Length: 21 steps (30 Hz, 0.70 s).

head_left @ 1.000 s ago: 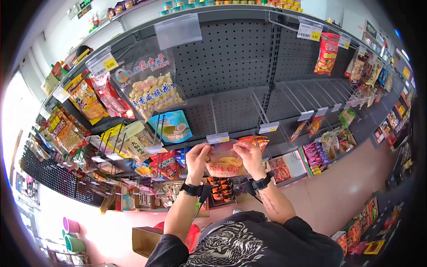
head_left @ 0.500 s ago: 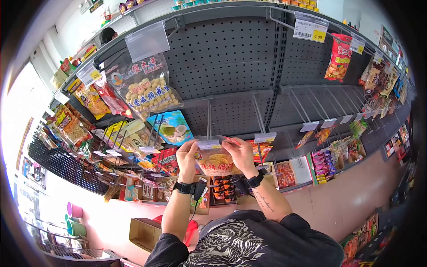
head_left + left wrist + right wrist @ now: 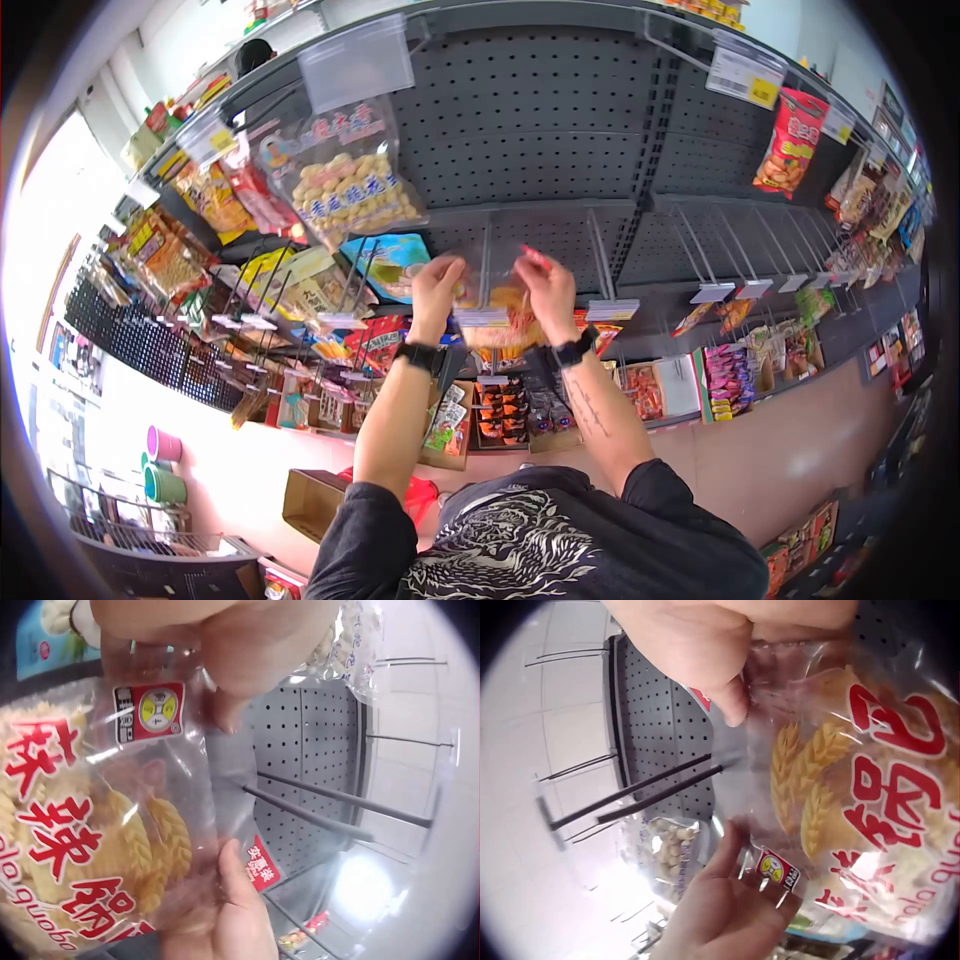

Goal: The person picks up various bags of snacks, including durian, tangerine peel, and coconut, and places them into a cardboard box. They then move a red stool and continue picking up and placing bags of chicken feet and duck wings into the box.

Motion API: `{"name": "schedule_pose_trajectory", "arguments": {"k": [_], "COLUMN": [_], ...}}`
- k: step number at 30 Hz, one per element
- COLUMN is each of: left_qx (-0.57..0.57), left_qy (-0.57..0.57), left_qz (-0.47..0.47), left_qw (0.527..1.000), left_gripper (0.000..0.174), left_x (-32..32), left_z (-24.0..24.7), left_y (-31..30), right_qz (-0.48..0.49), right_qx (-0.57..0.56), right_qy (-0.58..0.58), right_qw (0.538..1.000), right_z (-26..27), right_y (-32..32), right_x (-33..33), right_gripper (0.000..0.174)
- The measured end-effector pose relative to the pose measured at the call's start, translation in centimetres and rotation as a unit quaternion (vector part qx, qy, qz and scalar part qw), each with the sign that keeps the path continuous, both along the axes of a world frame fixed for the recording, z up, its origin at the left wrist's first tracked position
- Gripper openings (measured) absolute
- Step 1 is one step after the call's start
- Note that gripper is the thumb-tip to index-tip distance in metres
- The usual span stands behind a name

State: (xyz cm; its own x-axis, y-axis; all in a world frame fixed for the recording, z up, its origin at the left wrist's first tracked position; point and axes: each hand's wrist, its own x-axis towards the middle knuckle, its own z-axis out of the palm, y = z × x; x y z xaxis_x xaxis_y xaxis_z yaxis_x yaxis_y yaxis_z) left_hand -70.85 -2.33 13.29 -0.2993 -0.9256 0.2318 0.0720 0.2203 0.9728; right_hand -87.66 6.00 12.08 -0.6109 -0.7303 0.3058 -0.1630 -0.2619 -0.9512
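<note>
A clear guoba snack bag (image 3: 515, 312) with red lettering hangs upright between both hands at a metal display hook (image 3: 487, 245). My left hand (image 3: 437, 290) pinches the upper left corner of the bag; my right hand (image 3: 548, 295) pinches the upper right one. In the left wrist view, one hook rod (image 3: 307, 812) meets the clear header in the middle, between the thumbs. The right wrist view has the same rod (image 3: 660, 796) at the header. A price label (image 3: 480, 316) at the hook's front end overlaps the bag in the head view.
A large peanut bag (image 3: 350, 190) and a blue coconut bag (image 3: 390, 265) hang to the left. Several bare hooks (image 3: 700, 240) stick out on the right, beside a red snack bag (image 3: 792, 140) hung higher. Boxed snacks (image 3: 500, 412) sit on the low shelf.
Both hands have moved up and forward with the bag, from in front of the price label to behind it, along the hook. The hands still grip both top corners.
</note>
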Motion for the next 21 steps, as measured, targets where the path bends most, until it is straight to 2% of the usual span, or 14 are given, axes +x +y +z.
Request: {"name": "schedule_pose_trajectory", "arguments": {"k": [3,4,5,6,7,9,11,12,13,14,15,17,19,21], "left_qx": [-0.103,-0.154,-0.081,-0.056,-0.136,-0.029,0.040,0.156,0.265,0.213,0.204,0.265,0.318,0.338], "left_qy": [-0.010,-0.131,-0.154,-0.167,-0.218,-0.182,-0.240,-0.200,-0.154,-0.195,-0.230,-0.306,-0.331,-0.448], "left_qz": [0.137,0.136,0.129,0.076,0.031,-0.091,-0.047,-0.002,0.034,0.079,0.132,0.206,0.276,0.332], "left_qw": [0.985,0.970,0.976,0.982,0.966,0.979,0.969,0.967,0.951,0.954,0.942,0.891,0.844,0.758], "left_gripper": [0.035,0.043,0.042,0.040,0.031,0.022,0.025,0.025,0.025,0.026,0.027,0.026,0.029,0.028], "left_x": [1.1,2.6,3.9,5.7,8.1,13.6,19.7,23.0,26.3,29.9,33.7,40.0,44.7,49.3], "left_z": [-3.6,-2.0,-0.7,-4.9,-3.7,-6.1,-9.9,-11.8,-14.0,-16.8,-20.7,-23.7,-25.3,-33.5], "left_y": [-1.5,1.1,5.0,5.7,9.0,13.0,16.0,17.2,18.7,19.9,21.2,23.6,25.7,27.9], "right_qz": [0.022,0.014,-0.019,-0.039,-0.050,-0.041,0.011,0.034,0.054,-0.001,-0.028,-0.011,0.085,0.187], "right_qx": [-0.039,-0.025,-0.018,-0.013,0.018,0.024,-0.034,-0.113,-0.124,-0.034,-0.016,0.016,0.092,0.184], "right_qy": [-0.034,-0.021,0.039,0.063,0.077,0.096,0.094,-0.063,-0.045,0.044,-0.065,-0.048,-0.034,0.013], "right_qw": [0.998,0.999,0.999,0.997,0.996,0.994,0.995,0.991,0.990,0.998,0.997,0.999,0.992,0.965], "right_z": [-1.9,-1.3,-1.2,-0.8,0.2,0.3,-3.6,-5.0,-7.2,-7.8,-6.3,-4.9,-7.3,-7.9], "right_y": [-4.3,-4.2,-4.3,-4.0,-3.4,-3.5,-4.0,-2.4,-1.2,0.3,2.9,7.6,10.8,12.9], "right_x": [-1.7,-1.8,-2.1,-2.0,-1.6,-1.4,-4.1,-3.1,-4.3,-3.9,0.5,7.9,11.5,16.7], "right_gripper": [0.028,0.028,0.030,0.032,0.034,0.035,0.035,0.040,0.041,0.040,0.033,0.025,0.011,0.006]}}
